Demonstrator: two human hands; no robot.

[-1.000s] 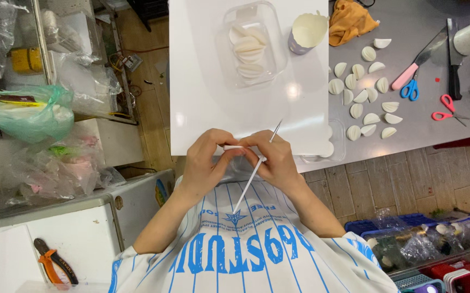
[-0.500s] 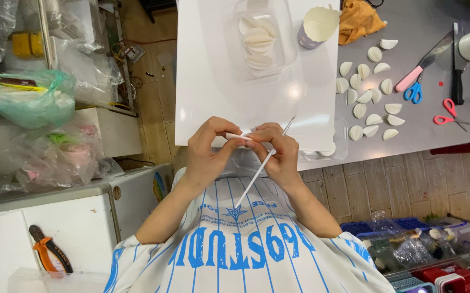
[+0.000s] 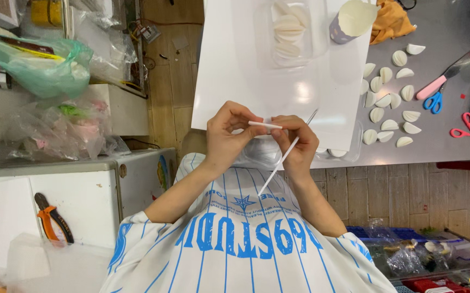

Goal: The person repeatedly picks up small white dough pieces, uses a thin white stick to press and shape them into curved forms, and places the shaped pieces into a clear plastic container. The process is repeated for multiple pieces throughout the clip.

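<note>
A: Left hand (image 3: 226, 138)?
B: Raised before chest, fingers curled, thumb and forefinger pinched together, forearm bare.
A: Right hand (image 3: 298, 144)?
B: Just beside it, fingertips meeting the left's, likewise pinched.

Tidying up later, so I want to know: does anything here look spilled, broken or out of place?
Nothing looks spilled or broken. The white petals lie loose on the grey table beside the scissors. The left hand and right hand hold thin white sticks over the lap.
</note>
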